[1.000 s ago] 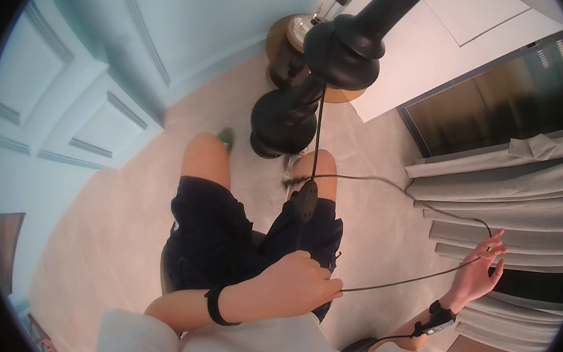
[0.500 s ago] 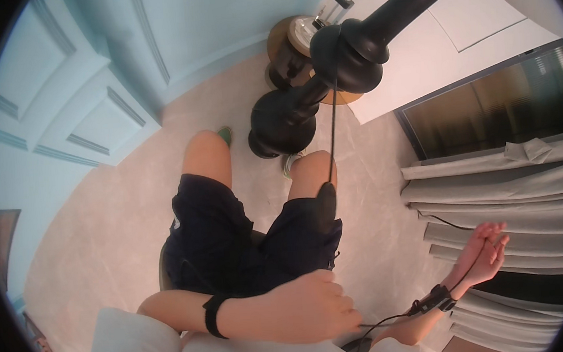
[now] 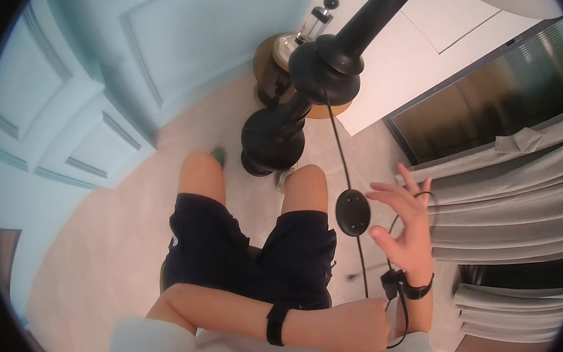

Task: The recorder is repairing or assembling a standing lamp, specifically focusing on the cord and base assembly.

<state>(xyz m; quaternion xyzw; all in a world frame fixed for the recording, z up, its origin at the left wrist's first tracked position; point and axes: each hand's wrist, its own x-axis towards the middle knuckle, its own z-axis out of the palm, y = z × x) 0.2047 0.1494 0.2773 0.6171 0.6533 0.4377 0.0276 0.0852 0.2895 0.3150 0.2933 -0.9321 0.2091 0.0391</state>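
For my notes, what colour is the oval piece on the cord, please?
The oval piece is black, clearest in the head view.

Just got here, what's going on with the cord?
A seated person is handling a black cord with both hands in play. The left hand is closed, apparently around the cord. The right hand is open beside the black oval piece on the cord; whether it touches that piece is unclear. Upward in view, the cord leads toward the black rounded stand.
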